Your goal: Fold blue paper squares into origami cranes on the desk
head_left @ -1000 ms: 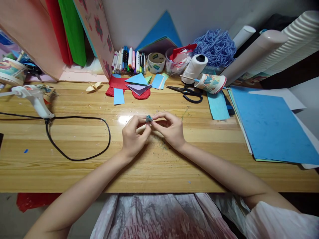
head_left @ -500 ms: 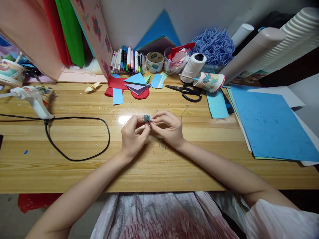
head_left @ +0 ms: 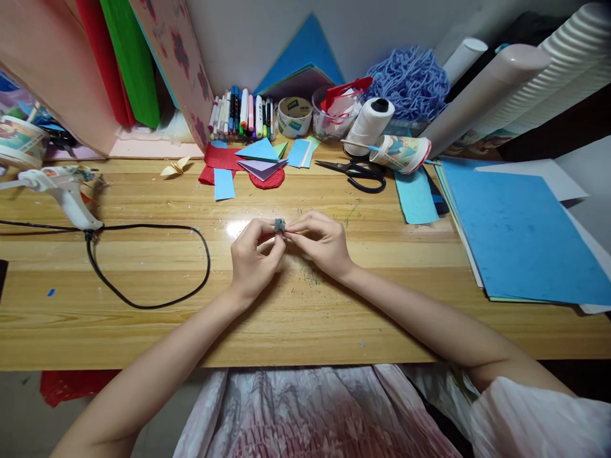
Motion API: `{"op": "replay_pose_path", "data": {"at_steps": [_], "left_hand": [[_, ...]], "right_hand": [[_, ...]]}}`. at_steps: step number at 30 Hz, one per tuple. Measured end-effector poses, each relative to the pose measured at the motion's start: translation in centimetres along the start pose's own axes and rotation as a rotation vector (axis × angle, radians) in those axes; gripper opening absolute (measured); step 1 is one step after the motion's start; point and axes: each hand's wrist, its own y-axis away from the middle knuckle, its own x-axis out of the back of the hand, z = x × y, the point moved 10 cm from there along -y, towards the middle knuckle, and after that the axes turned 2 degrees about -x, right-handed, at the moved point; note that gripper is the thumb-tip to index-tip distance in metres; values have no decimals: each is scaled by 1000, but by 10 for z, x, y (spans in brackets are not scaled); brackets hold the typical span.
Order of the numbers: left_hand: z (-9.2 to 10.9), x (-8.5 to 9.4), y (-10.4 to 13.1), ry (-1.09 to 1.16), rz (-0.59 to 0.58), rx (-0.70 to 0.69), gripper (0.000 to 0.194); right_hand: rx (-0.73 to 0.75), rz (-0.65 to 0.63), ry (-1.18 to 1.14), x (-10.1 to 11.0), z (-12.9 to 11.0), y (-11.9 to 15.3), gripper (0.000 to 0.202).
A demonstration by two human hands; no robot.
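Observation:
A tiny folded piece of teal paper [head_left: 279,224] is pinched between the fingertips of both hands, just above the wooden desk [head_left: 143,318]. My left hand [head_left: 252,259] grips it from the left with thumb and forefinger. From the right, my right hand [head_left: 321,242] meets it, fingers curled around its edge. Most of the paper is hidden by the fingertips.
A glue gun [head_left: 62,187] with a looping black cord [head_left: 143,299] lies at the left. Cut paper pieces [head_left: 252,164], markers [head_left: 243,114], tape [head_left: 294,116], black scissors [head_left: 358,173], a thread spool [head_left: 368,124] and a tipped paper cup [head_left: 403,152] line the back. Blue sheets [head_left: 520,235] cover the right.
Both hands have kept pinching the small teal paper, with only slight finger shifts; the paper looks more compact. The view has tilted a little.

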Motion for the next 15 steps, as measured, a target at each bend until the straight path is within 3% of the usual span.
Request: {"op": "replay_pose_path", "data": {"at_steps": [4,9,15], "left_hand": [[1,-3,-1,-26,-24,-12,6],[9,2,-3,-92,20,-64,7],[0,-3,-3,-23,-34,32,12]], "right_hand": [[-76,29,-4,2,11,0,8],[-9,37,87,2,1,0,9],[-111,24,-113,0,13,-3,4]]}}
